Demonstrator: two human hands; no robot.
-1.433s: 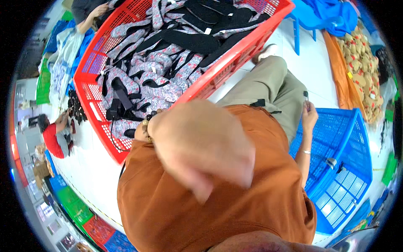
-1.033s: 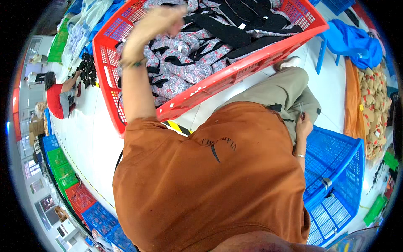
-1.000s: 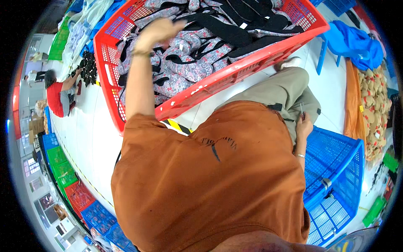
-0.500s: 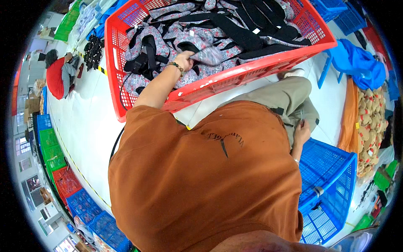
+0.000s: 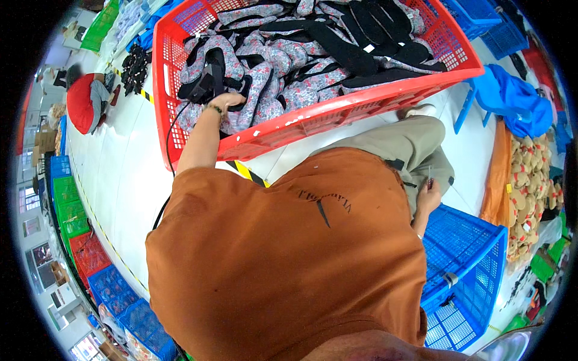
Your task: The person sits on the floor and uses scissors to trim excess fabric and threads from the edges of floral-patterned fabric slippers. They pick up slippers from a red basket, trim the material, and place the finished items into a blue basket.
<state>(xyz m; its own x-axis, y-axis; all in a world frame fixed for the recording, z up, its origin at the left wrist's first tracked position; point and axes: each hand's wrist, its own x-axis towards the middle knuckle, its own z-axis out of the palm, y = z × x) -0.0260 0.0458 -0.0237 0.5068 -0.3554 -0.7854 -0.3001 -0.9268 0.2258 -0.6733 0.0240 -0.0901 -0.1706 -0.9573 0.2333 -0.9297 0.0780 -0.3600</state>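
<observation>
A large red plastic crate stands before me, heaped with grey-pink floral fabric slippers with black soles. My left hand reaches over the near left rim into the heap. It lies against a floral slipper with a dark opening; its fingertips are partly hidden there, so its grip is unclear. Beside it are a dark strap-like thing and a thin black cord. Low at my right side, next to my thigh, my right hand is closed around a small thin pointed tool, its kind too small to make out.
A blue crate stands by my right side. Beyond it are an orange sheet, piled tan items and a blue-draped stool. At the far left a person in red bends down. Stacked crates line the left side.
My left hand has moved left and a little nearer within the red crate. The floral slipper it held up before no longer hangs from it above the heap. My right hand keeps its tool.
</observation>
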